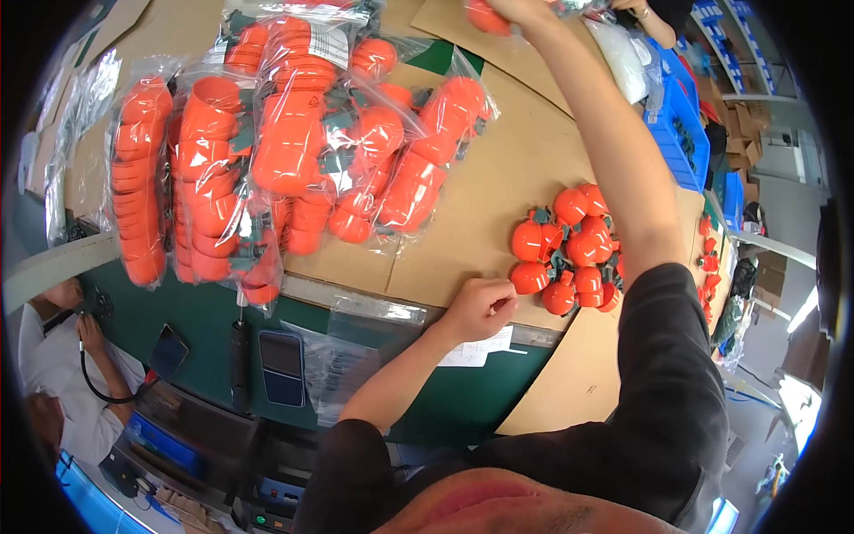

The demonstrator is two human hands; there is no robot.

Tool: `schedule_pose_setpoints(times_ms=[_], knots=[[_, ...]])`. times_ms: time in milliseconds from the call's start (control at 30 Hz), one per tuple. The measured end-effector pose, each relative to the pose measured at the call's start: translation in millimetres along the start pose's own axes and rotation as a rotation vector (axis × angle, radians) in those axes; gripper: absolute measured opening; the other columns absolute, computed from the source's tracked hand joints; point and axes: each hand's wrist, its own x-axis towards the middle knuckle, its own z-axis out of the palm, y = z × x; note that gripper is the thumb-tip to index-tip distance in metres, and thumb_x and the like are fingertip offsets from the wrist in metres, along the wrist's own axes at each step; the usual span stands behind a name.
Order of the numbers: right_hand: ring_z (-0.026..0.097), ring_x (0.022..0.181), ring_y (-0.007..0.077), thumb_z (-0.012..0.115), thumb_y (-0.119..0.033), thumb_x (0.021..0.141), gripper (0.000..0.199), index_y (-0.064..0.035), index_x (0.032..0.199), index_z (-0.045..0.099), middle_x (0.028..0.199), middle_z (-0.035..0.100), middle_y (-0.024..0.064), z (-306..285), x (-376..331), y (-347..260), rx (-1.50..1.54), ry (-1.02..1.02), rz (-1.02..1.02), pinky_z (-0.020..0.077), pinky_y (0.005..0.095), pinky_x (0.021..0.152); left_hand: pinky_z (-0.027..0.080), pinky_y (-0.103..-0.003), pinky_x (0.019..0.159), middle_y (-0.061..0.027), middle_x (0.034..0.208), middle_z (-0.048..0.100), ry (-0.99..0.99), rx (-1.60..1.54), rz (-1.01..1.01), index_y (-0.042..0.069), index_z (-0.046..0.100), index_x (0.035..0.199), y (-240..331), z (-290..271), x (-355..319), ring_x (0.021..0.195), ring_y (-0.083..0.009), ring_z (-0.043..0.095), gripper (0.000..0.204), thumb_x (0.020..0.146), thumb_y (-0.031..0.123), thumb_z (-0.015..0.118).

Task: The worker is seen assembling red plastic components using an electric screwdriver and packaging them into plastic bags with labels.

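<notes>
Here, right hand (516, 9) is stretched to the far desk edge, its grip closed round an orange toy (487, 18): round, glossy. Left hand (480, 307) lies curled, narrow grip, on cardboard (498, 178), beside a loose pile (569, 249) of same toys w/ green tops. Clear bags (267, 151) hold stacked orange pcs.

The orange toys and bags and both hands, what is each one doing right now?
Loose orange toys: heaped unbagged on the cardboard.
Bagged orange toys: packed in clear bags, piled up.
Empty clear bags: lying flat at the table edge.
Left hand: fingers curled, resting on the cardboard.
Right hand: stretched far out, holding an orange piece.
</notes>
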Motion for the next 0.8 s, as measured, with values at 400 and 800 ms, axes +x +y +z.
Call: schedule_pose_setpoints(times_ms=[400, 800], knots=[[0.052, 0.131, 0.0335, 0.090, -0.025, 0.066, 0.076, -0.0117, 0.134, 0.060, 0.129, 0.059, 0.0103, 52.4, -136.9, 12.4, -0.825, -0.696, -0.856, 0.0345, 0.0533, 0.115, 0.043, -0.035, 0.053, -0.0089, 0.069, 0.054, -0.017, -0.010, -0.004, 0.000, 0.054, 0.078, -0.7, -0.5, 0.7, 0.057, -0.0219, 0.054, 0.017, 0.090, 0.004, 0.065], [0.070, 0.107, 0.0192, 0.082, -0.032, 0.089, 0.071, -0.0057, 0.146, 0.049, 0.124, 0.069, 0.0108, -47.9, -18.7, 140.2, 0.168, 0.069, 0.345, 0.0589, 0.0358, 0.092, 0.046, -0.035, 0.053, -0.0098, 0.070, 0.057, 0.006, 0.051, -0.043, 0.000, 0.056, 0.079, 1.6, -7.9, -5.9, 0.059, -0.0236, 0.058, 0.015, 0.089, 0.004, 0.066]])
